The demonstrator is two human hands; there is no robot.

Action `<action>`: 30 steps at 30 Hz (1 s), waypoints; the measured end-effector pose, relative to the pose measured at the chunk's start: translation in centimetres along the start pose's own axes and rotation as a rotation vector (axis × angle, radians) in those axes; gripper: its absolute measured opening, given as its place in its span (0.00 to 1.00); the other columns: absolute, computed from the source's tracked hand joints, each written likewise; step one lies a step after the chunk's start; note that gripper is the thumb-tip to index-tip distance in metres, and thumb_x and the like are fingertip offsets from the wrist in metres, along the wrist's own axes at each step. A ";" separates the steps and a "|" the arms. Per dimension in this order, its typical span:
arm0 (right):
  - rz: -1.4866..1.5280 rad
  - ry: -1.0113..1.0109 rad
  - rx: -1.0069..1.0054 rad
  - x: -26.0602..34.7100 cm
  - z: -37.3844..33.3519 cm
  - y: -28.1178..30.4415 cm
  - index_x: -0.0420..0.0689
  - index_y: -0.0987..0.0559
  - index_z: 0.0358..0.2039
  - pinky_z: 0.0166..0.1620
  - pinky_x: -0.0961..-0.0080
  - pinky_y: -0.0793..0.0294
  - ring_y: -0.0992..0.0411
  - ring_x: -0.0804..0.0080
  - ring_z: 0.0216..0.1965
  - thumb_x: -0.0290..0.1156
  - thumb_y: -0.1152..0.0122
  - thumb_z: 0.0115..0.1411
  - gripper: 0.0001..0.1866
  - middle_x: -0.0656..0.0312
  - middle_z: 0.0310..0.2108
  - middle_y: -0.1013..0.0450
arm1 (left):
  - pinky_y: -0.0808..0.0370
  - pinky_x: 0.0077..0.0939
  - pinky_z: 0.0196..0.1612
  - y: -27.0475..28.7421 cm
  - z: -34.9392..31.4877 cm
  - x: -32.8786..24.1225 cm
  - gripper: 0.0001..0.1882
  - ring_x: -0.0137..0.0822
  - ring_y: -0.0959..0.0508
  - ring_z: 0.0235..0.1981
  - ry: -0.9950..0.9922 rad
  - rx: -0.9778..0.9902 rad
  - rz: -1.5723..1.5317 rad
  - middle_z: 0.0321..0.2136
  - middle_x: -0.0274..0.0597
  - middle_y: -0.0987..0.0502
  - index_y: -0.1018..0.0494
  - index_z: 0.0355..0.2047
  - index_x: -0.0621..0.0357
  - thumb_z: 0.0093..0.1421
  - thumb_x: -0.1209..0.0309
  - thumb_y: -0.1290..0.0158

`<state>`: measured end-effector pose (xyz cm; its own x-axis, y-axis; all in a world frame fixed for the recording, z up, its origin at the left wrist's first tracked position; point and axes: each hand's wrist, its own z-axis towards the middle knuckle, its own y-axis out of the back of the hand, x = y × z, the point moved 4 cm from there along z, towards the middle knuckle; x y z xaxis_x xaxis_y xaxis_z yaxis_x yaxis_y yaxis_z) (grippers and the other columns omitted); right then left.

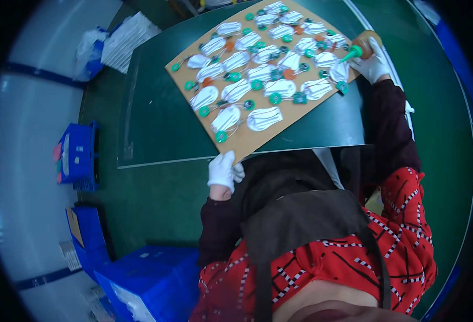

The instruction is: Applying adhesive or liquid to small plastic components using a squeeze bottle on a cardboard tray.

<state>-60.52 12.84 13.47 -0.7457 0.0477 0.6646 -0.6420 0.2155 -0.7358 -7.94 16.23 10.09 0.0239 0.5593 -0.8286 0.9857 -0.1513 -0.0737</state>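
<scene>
Head view: one brown board (237, 148), laid aslant on the green table (158, 121), near corner overhanging, which presumably gives the white-gloved left hand (223, 170) its grip; fingers closed about that corner, likely steadying it. On the board: white oval pieces (265, 118) and green discs (221, 136), spread apart, probably for separate access. One amber bottle (365, 41), right hand's (375, 63) fingers wrapped round it, green nozzle (354, 52) angled toward the pieces.

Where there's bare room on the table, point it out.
On the green table, a wide patch between its left edge and the cardboard sheet; a smaller one between the sheet's lower right edge and the right sleeve. The sheet is crowded with white pieces and green discs, except its near corner by the left hand.
</scene>
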 end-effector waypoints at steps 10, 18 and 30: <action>0.139 0.185 -0.065 4.2 -1.8 -3.1 0.45 0.36 0.54 0.58 0.43 0.39 0.34 0.51 0.52 0.48 0.42 0.58 0.30 0.51 0.50 0.34 | 0.38 0.23 0.12 1.7 -0.2 -0.1 0.09 0.31 0.34 0.09 -0.104 0.112 -0.123 0.12 0.37 0.33 0.30 0.30 0.60 0.62 0.67 0.52; 0.469 0.123 0.099 -5.4 -9.9 -10.7 0.45 0.36 0.53 0.53 0.42 0.35 0.33 0.53 0.52 0.48 0.39 0.57 0.31 0.50 0.50 0.33 | 0.37 0.23 0.13 1.6 0.1 -1.2 0.14 0.32 0.35 0.10 -0.100 0.164 -0.090 0.13 0.37 0.35 0.32 0.34 0.62 0.64 0.61 0.55; 0.349 0.439 -0.068 -4.4 -4.1 -7.4 0.42 0.33 0.51 0.54 0.49 0.31 0.29 0.52 0.48 0.48 0.37 0.54 0.31 0.51 0.48 0.29 | 0.38 0.24 0.14 0.9 0.6 -2.3 0.13 0.30 0.34 0.10 -0.050 0.119 0.063 0.12 0.36 0.35 0.31 0.30 0.61 0.62 0.62 0.52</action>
<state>-51.77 15.05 16.56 -0.7583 0.5253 0.3861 -0.3470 0.1761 -0.9212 -7.23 14.37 11.59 0.0738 0.5049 -0.8600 0.9558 -0.2819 -0.0835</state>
